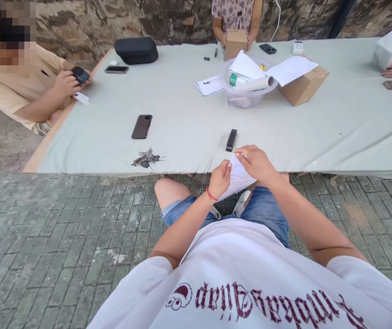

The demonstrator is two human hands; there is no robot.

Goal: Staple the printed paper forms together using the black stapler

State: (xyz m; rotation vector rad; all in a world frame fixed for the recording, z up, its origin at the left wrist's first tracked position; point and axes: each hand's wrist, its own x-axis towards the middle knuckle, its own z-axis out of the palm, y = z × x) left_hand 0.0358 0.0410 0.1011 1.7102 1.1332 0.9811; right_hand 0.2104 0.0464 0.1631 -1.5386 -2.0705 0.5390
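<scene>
My left hand (219,178) and my right hand (256,162) both grip a folded white printed paper (238,179) just in front of the table's near edge, above my knees. The left hand pinches its left side; a red cord circles that wrist. My right hand's fingers curl over the paper's top edge. A small black bar-shaped device (231,139) lies on the cloth just beyond my hands.
The pale cloth-covered table (189,109) holds a dark phone (141,126), keys (146,158), a black case (136,50), a clear plastic bowl (247,84) with papers and a roll, and a cardboard box (304,84). Other people sit left, far and right. Brick paving lies below.
</scene>
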